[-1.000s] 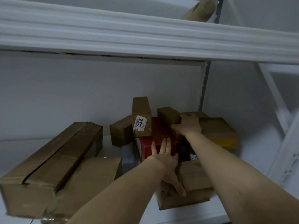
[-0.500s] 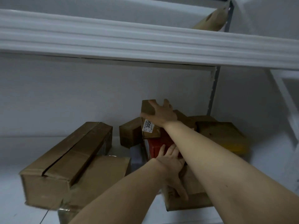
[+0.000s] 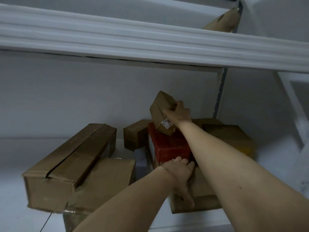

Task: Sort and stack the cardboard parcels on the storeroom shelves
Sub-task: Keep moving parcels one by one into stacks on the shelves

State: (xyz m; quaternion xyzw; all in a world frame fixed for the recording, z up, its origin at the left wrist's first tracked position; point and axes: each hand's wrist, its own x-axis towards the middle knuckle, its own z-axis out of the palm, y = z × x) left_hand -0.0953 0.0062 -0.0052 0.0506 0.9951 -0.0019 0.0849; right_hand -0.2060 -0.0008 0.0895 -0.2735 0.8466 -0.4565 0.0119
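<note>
Our right hand (image 3: 179, 113) grips a small brown parcel (image 3: 161, 108) with a white label (image 3: 167, 123), and it tips sideways just over a red box (image 3: 168, 144) at the back of the white shelf (image 3: 13, 206). The parcel is a plain cardboard block with flat sides. Our left hand (image 3: 179, 171) lies flat, fingers (image 3: 183, 162) together, on a brown box (image 3: 200, 190) in front.

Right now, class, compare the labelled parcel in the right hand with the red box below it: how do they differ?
Colour: the labelled parcel is brown; the red box is red.
Pose: the labelled parcel is tilted, gripped by the right hand; the red box lies flat in the pile.
Marking: the labelled parcel bears a white sticker; the red box shows none.
Both are rectangular boxes.
</note>
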